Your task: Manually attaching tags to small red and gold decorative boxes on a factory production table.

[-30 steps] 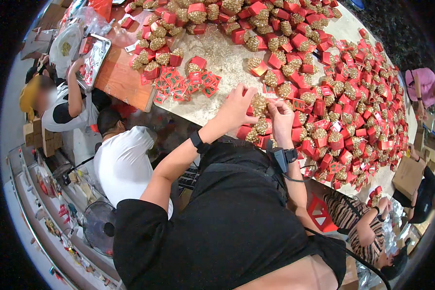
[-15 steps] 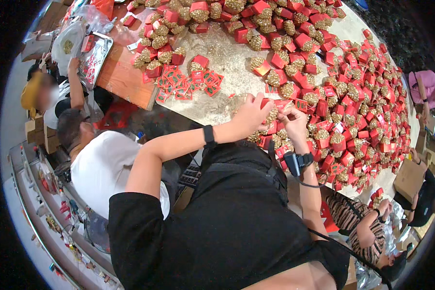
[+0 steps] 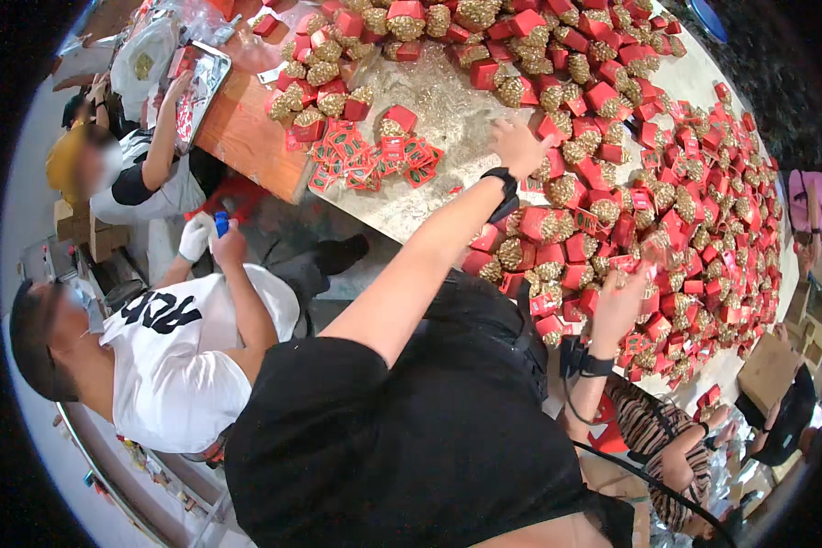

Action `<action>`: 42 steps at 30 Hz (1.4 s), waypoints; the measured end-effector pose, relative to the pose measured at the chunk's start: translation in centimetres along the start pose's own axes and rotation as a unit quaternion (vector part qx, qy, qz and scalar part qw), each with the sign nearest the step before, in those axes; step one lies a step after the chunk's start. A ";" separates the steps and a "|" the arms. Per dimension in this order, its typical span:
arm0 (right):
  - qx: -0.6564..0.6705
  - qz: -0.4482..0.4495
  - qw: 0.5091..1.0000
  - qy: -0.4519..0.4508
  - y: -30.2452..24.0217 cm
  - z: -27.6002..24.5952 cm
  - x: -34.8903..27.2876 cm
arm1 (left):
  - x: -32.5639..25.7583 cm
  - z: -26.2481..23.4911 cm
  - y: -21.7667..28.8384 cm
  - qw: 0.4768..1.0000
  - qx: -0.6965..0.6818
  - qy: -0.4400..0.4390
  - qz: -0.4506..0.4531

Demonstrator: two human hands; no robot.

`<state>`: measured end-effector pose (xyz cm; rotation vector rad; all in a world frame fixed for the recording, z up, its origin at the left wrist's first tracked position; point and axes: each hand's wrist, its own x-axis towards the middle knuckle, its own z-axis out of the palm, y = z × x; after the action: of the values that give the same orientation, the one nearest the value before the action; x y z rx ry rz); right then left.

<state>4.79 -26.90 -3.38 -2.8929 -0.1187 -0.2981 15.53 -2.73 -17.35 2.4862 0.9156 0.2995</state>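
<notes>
Heaped over the table [image 3: 425,100] are many small ornaments [image 3: 605,212], each a knobbly gold, pinecone-like body with a red boxy base. My left hand [image 3: 521,149] reaches over the heap's left edge, fingers apart, close beside a red-based ornament [image 3: 553,128]; nothing shows in its grasp. Over the right part of the heap is my right hand [image 3: 619,306]. Its fingers are smeared by motion among red and gold pieces, so I cannot tell whether it holds one. Flat red tags [image 3: 347,155] with green centres lie left of my left hand.
An orange-brown board [image 3: 251,142] joins the table's left side, with a metal tray [image 3: 201,91] beyond it. To my left, a person in a white shirt [image 3: 178,356] holds a blue object [image 3: 221,223]. A person in striped clothing [image 3: 653,438] is at the right. A cable runs from my right wrist.
My hands, together over an ornament before, have parted: the left moved up and away, the right moved right and nearer. The person in white has turned and raised both hands.
</notes>
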 end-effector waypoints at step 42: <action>0.807 0.514 -0.076 -0.280 -12.0 7.9 0.9 | -8.6 -20.7 -5.9 0.937 -0.185 -0.226 0.192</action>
<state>5.91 -13.37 -8.08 0.2520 0.8407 0.7974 -1.54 2.90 -2.76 2.2190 0.1629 0.0116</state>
